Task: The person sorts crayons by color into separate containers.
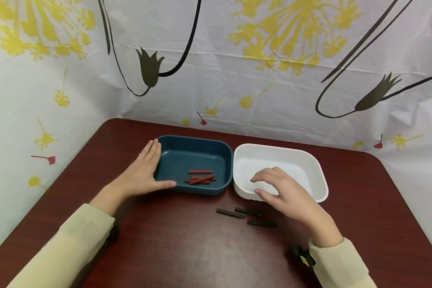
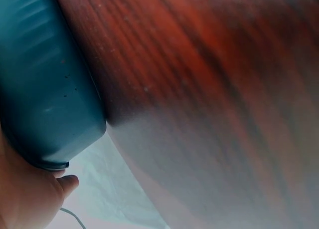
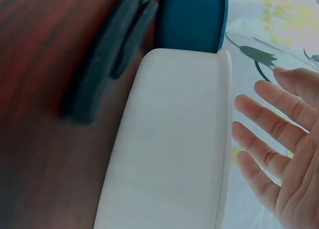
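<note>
My left hand (image 1: 140,173) rests on the left end of a dark blue tray (image 1: 192,190), its fingers straight along the side rim and the thumb at the front edge. Inside that tray lie several reddish-brown crayons (image 1: 201,179), most of them in a small pile. Over the front of a white tray (image 1: 318,188) hovers my right hand (image 1: 291,196), fingers spread and lightly bent, holding nothing. In the right wrist view its fingers (image 3: 269,126) show above the white rim. Three dark crayons (image 1: 230,213) lie on the table in front of the white tray.
Both trays stand side by side on a dark red wood-grain table (image 1: 187,248). Behind and beside it hangs a white sheet (image 1: 216,80) with yellow and dark flower prints. A black strap (image 1: 304,256) with a yellow mark sits at the right wrist.
</note>
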A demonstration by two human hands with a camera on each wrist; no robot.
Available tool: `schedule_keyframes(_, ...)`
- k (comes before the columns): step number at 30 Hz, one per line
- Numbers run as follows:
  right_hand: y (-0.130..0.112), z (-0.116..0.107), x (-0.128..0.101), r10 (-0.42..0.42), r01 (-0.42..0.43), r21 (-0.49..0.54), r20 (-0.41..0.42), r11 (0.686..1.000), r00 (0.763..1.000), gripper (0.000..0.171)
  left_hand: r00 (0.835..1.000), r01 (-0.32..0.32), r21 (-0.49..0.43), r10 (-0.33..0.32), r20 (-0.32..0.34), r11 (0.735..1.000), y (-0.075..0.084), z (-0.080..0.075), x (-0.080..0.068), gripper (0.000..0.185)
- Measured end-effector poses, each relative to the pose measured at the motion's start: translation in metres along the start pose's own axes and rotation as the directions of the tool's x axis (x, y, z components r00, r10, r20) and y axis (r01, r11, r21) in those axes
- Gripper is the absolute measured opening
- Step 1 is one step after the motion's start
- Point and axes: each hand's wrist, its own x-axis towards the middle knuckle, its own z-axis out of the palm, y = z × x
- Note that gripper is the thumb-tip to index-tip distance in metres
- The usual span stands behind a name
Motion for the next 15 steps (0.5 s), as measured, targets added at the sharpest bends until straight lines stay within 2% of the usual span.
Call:
schedule_keyframes(9, 0.014, -0.01, -0.03, 0.043, -0.044, -0.044, -0.04, 0.998, 0.998, 0.027, 1.0, 0.003, 0.004, -0.003, 0.003, 1.0, 0.001, -0.001, 0.0, 0.129)
schedule_keyframes(15, 0.025, -0.024, -0.041, 0.045, -0.05, -0.118, -0.043, 0.992, 0.998, 0.028, 1.0, -0.001, 0.001, 0.001, 0.004, 1.0, 0.001, -0.001, 0.0, 0.128)
